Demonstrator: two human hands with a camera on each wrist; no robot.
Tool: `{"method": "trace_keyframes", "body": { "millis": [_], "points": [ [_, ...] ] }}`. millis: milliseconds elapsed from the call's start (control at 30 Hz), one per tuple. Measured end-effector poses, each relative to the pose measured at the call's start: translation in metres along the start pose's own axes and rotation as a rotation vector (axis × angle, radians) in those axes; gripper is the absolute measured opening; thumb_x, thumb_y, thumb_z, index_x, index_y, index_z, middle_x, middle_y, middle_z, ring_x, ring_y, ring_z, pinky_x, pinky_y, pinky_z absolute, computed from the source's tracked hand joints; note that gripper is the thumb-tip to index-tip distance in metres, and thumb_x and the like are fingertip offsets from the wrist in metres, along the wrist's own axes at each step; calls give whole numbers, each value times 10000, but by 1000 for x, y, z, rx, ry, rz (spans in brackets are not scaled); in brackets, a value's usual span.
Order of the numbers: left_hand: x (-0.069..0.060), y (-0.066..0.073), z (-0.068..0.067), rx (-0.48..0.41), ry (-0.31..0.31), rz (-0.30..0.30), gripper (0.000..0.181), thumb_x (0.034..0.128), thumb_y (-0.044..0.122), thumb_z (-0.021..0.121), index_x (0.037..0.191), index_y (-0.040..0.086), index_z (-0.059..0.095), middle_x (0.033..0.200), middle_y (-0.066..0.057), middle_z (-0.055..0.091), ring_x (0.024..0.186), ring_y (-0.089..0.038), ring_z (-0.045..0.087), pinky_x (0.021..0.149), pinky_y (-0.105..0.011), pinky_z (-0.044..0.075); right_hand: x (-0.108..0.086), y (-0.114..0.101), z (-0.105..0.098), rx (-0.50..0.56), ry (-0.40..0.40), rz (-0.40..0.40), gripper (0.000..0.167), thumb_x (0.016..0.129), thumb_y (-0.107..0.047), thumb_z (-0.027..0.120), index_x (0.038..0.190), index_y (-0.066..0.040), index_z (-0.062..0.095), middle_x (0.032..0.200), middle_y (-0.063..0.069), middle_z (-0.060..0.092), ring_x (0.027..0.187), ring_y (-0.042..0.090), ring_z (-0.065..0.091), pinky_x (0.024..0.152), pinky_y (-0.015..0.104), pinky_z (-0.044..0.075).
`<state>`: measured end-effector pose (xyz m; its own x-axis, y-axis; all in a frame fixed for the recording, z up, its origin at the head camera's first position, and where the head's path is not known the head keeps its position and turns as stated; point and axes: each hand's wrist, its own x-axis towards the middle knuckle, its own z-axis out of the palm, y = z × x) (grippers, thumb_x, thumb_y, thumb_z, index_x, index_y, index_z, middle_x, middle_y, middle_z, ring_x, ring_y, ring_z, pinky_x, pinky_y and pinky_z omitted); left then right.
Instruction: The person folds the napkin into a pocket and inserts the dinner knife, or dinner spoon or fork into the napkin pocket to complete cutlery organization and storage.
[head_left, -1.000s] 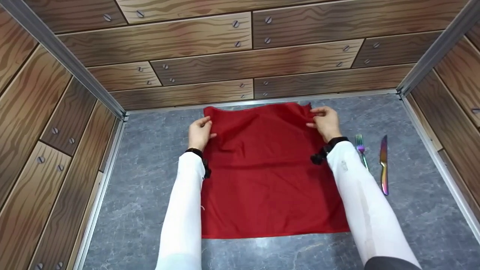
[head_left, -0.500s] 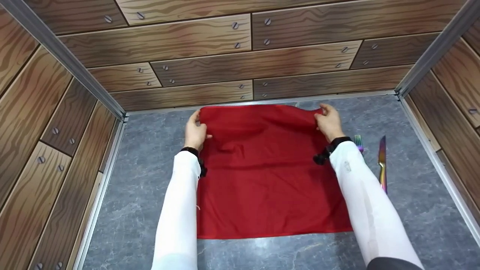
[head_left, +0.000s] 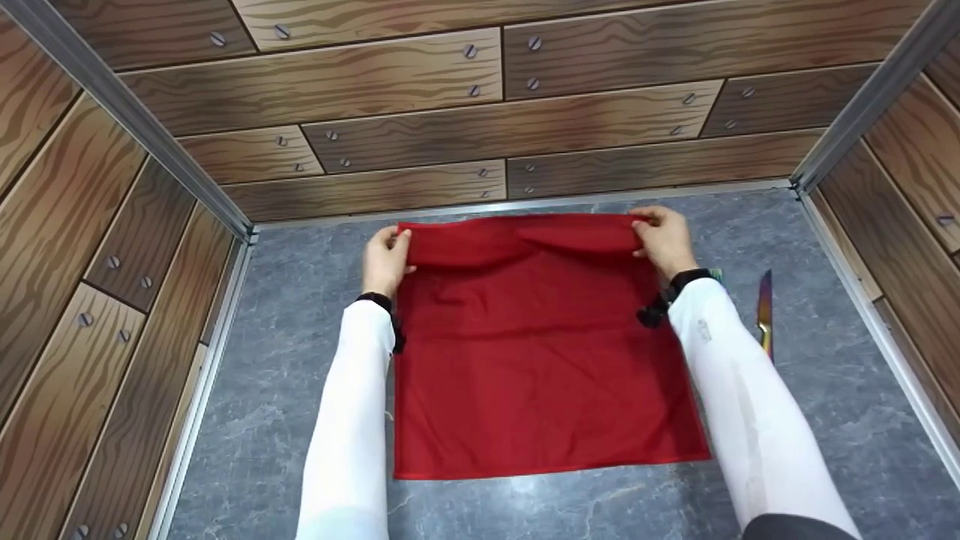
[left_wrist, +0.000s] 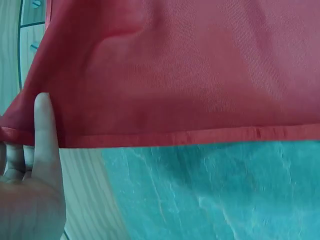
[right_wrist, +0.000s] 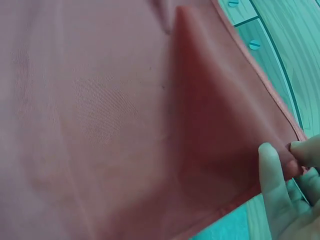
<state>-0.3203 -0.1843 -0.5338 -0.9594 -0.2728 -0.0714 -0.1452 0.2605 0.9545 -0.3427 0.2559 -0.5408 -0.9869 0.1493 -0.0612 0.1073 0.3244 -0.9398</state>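
Note:
A red cloth point(head_left: 540, 390) with hemmed edges lies spread on the grey marbled surface, its far edge raised between both hands. My left hand point(head_left: 385, 264) pinches the far left corner. In the left wrist view one finger point(left_wrist: 47, 135) stretches along the cloth's face near the hem. At the far right corner my right hand point(head_left: 664, 241) pinches the cloth between thumb and fingers. The right wrist view shows that corner gripped, with a soft fold point(right_wrist: 210, 100) running inward from it. A crease crosses the middle of the cloth.
To the right lies a knife point(head_left: 764, 311) with a rainbow-coloured finish, its lower end behind the right sleeve point(head_left: 750, 397). A fork point(head_left: 717, 275) is mostly hidden by the same arm. Wood-patterned panels point(head_left: 420, 135) wall in the back and both sides.
Both hands have moved apart, the left outward to the left and the right to the right. The far edge now hangs straighter between them. The right arm covers more of the fork.

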Motion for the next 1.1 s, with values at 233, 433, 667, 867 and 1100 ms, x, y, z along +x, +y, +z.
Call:
{"method": "trace_keyframes", "body": {
  "millis": [233,433,667,867,1100],
  "points": [
    [2,10,-14,346,55,103,224,951,198,618,1124,85,704,1023,-69,685,857,-208,641,765,-322,520,1,-13,-16,-360,73,-94,250,949,-139,608,1150,-57,732,1138,164,683,940,235,618,755,306,452],
    [5,18,-20,298,-13,92,212,942,116,596,1115,59,705,967,-104,698,715,-177,654,684,-320,564,5,-18,-21,-245,55,-57,259,954,-93,592,1163,11,703,1011,205,695,753,174,678,602,212,526],
    [9,19,-18,94,-50,42,246,967,94,586,1160,-50,634,988,-195,674,796,-283,702,723,-366,590,8,-23,-20,-67,50,-33,282,950,-56,584,1176,97,654,1031,206,663,757,80,663,670,186,555],
    [13,19,-19,144,16,99,212,971,117,596,1113,-23,668,947,-171,690,840,-314,688,661,-248,549,9,-27,-18,-101,69,-50,288,937,-114,625,1146,80,667,937,88,654,664,10,602,625,128,503],
    [19,25,-22,167,44,127,201,969,97,605,1100,-30,689,920,-166,692,801,-274,681,682,-263,558,14,-31,-21,-90,118,-87,256,949,-84,608,1127,92,661,1036,147,647,689,30,632,626,119,499]
  ]
}}
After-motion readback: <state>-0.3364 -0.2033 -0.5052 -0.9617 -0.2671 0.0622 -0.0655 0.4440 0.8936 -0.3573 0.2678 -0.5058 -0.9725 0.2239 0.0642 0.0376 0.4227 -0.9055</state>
